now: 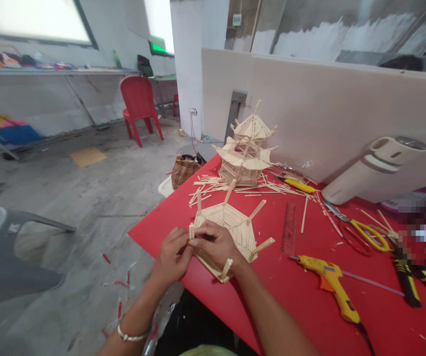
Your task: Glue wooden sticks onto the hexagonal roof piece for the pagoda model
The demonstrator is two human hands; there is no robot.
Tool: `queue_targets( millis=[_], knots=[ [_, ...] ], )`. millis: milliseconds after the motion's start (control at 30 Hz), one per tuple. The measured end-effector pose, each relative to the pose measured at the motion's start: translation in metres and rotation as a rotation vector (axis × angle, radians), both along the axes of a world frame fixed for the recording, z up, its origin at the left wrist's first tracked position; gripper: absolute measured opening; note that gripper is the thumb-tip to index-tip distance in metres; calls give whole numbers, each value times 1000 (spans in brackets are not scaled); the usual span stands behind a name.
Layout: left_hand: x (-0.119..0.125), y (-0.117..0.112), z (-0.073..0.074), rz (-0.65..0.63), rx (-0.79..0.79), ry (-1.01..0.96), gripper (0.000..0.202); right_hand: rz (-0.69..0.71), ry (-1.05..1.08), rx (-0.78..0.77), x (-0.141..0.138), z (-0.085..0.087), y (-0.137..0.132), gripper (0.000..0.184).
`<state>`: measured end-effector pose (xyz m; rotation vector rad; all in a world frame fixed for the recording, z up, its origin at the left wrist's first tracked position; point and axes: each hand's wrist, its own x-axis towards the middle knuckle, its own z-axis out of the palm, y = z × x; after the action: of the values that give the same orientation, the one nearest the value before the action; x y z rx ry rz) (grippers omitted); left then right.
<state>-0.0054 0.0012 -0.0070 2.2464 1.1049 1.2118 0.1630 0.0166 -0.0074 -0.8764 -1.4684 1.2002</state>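
Note:
A flat hexagonal piece built of pale wooden sticks [231, 225], with short posts standing at its corners, rests on the red table [309, 306] near its front left edge. My right hand [216, 247] lies on the near side of the piece, fingers curled round its edge. My left hand [173, 254] pinches a small stick post at the piece's near left corner, touching the right hand's fingertips. Behind it stands a tiered pagoda model of sticks [248, 151] among several loose sticks [213, 185].
A yellow glue gun [333, 287], a red ruler [289, 227], yellow-handled scissors [361, 230], a yellow cutter [296, 184], a white flask [376, 170] and yellow-black pliers [407, 282] lie on the table. A white partition [327, 109] backs it. A woven basket [185, 170], red chair [138, 106] and grey chair [12, 252] stand on the floor.

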Motion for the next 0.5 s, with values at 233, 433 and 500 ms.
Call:
queue_targets(
  millis=[233, 433, 500],
  knots=[
    [1, 0, 3, 7, 5, -6, 14, -3, 3, -10, 0, 3, -1, 12],
    [1, 0, 2, 8, -1, -2, 15, -3, 8, -6, -1, 3, -1, 13],
    [1, 0, 2, 10, -10, 3, 16, -2, 2, 0, 0, 2, -1, 14]
  ],
)
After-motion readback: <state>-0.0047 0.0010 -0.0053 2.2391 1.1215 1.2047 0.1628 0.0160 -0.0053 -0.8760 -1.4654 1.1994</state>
